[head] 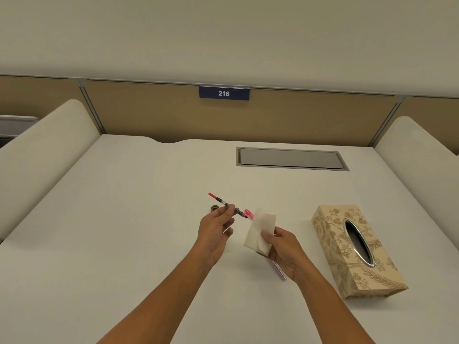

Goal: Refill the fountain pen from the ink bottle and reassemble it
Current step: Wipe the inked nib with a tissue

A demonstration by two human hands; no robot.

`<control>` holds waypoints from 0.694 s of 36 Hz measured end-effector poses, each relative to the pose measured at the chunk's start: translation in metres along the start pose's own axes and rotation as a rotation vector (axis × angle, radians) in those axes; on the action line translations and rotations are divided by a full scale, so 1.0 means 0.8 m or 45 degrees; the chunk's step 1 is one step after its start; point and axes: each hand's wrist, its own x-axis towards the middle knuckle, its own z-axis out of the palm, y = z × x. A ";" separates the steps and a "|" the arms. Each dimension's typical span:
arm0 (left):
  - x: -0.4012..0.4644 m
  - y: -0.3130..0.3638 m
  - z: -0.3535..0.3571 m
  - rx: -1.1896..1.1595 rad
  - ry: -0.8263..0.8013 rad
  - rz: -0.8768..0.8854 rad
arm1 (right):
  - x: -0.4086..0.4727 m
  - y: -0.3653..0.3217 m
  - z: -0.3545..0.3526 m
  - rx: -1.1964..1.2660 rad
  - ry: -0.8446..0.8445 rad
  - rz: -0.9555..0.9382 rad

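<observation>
My left hand [215,230] pinches the pen's inner section [229,205], a thin clear converter with a red end pointing up-left and a pink grip at the lower right. The pink end almost touches a folded white tissue [260,230], which my right hand [284,249] holds up by its lower edge. A small dark round thing, perhaps the ink bottle [214,208], peeks out on the desk just behind my left fingers. A pinkish pen barrel [279,270] lies on the desk, mostly hidden under my right hand.
A beige patterned tissue box [357,249] lies on the white desk [124,232] to the right. A grey cable flap [290,158] is set into the desk at the back. Low padded dividers flank both sides, and a partition bears a "216" plate [224,93].
</observation>
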 end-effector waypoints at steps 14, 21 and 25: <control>0.002 -0.006 0.001 0.046 0.012 -0.027 | -0.002 -0.006 0.003 -0.074 0.006 -0.036; 0.002 -0.011 0.001 0.068 0.001 -0.036 | -0.006 -0.009 0.000 -0.102 -0.005 -0.113; 0.002 -0.013 0.002 0.065 0.020 -0.044 | -0.009 -0.013 0.001 -0.070 0.019 -0.112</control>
